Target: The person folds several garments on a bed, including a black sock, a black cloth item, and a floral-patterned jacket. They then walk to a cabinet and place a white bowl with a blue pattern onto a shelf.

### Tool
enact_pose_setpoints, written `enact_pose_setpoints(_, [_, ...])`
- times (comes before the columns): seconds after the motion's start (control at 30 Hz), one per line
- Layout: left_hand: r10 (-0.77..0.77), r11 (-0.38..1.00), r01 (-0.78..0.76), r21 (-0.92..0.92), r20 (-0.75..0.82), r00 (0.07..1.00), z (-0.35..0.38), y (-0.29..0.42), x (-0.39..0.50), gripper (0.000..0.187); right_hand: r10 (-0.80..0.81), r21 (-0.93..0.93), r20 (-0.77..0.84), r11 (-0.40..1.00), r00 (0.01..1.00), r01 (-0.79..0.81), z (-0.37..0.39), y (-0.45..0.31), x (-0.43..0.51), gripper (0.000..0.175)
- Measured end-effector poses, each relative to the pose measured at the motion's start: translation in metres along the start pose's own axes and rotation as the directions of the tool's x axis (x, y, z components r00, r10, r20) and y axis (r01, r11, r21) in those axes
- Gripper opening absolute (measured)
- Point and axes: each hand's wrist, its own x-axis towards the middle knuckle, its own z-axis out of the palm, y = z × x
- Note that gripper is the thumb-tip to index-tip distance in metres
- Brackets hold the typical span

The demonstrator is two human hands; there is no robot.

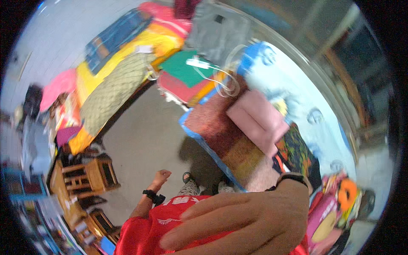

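Note:
My left hand (pixel 161 179) hangs over the grey floor beside my body, with a black band on its wrist. Its fingers look loosely curled and nothing shows in them. Close to the camera, my right hand (pixel 236 220) reaches across my red shirt (pixel 165 212), fingers stretched and slightly apart, holding nothing visible. A dark band circles that wrist too. Beyond it, a folded pink cloth or cushion (pixel 256 116) lies on a brown-red blanket (pixel 207 119) at the bed's edge. Next to it is a dark patterned cloth (pixel 295 149), partly covered by my right wrist.
A white power strip (pixel 197 63) with loose cables lies on a green cloth (pixel 178 68). To the left is a second bed with a yellow cover (pixel 162 36) and a patterned blanket (pixel 118 89). Wooden chairs (pixel 84 178) stand at lower left, and bright bags (pixel 328 210) at right.

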Motion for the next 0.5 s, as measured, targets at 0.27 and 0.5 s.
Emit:
enact_pose_setpoints(0.27, [-0.240, 0.905, 0.067, -0.420, -0.374, 0.896, -0.059, -0.165, -0.099, 0.025, -0.216, 0.218, -0.004, 0.953, 0.976, 0.212, 0.062, 0.074, 0.040, 0.033])
enact_pose_setpoints(0.5, [-0.054, 0.897, 0.170, 0.408, -0.281, 0.958, 0.082, -0.302, -0.225, 0.047, -0.237, 0.605, 0.313, 0.796, 0.920, -0.001, 0.093, 0.109, 0.072, 0.014])
